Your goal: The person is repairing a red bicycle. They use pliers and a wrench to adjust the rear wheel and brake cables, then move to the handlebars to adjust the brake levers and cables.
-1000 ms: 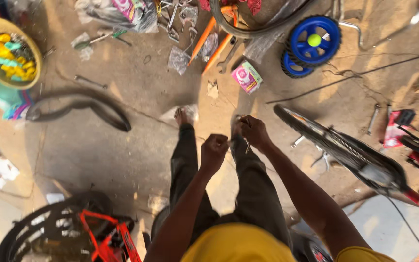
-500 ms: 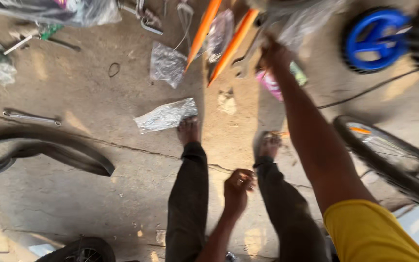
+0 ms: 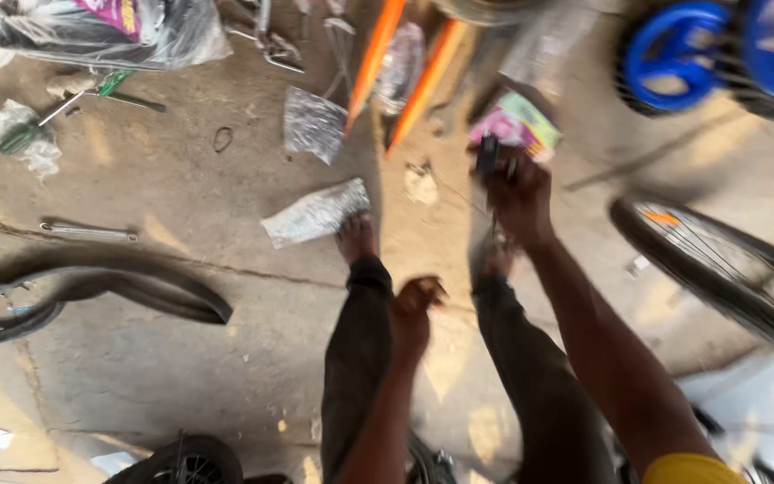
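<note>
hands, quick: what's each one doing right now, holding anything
Left hand: loosely curled above the left knee, nothing visible in it.
Right hand: stretched forward, closed on a small dark object; too blurred to tell what it is.

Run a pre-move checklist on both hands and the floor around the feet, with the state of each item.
1. Right hand has hold of a small dark object: ok, though blur hides what it is.
2. Left hand free: cannot tell; it is curled between the knees.
3. Bicycle wheel apart from the right arm: ok.
4. Wrench in view on the floor, far left of the hands: ok.
5. Floor by the feet uncluttered: not ok; a crumpled wrapper touches the left foot's toes.
</note>
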